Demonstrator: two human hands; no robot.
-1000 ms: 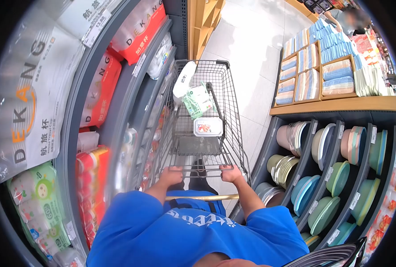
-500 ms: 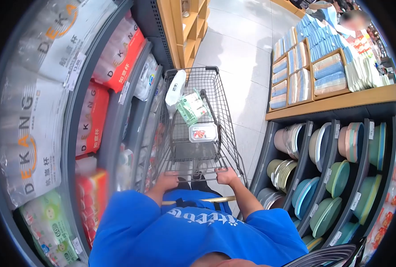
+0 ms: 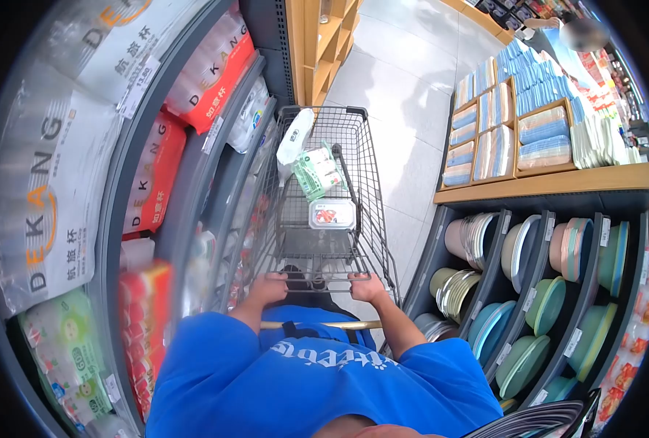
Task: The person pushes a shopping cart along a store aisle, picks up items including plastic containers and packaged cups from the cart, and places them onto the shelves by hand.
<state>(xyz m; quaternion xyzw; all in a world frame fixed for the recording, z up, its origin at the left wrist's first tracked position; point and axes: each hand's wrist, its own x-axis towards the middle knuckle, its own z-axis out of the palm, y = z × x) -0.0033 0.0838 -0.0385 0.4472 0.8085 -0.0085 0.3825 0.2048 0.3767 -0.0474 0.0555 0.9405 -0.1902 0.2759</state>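
Note:
Both hands are on the near bar of a wire shopping cart (image 3: 374, 175). My left hand (image 3: 269, 289) is wrapped round the bar at its left part. Further right, my right hand (image 3: 368, 287) grips the same bar. Inside the basket, a white package (image 3: 294, 137) lies at the far left. Beside it is a green and white pack (image 3: 319, 173). Nearer to me sits a white tray box (image 3: 332, 214) with a reddish picture on its lid.
Shelves of bagged plastic cups (image 3: 47, 197) rise close on the left. On the right, a rack holds basins (image 3: 492, 327) below a wooden ledge (image 3: 551, 182) with folded towels (image 3: 543, 135). Tiled floor (image 3: 401, 95) runs ahead. A person (image 3: 569, 55) stands at the far right.
The shelves and basin rack have shifted slightly in view, and the cart sits a little differently in the frame. Both hands keep their grip, and the items in the cart lie as before.

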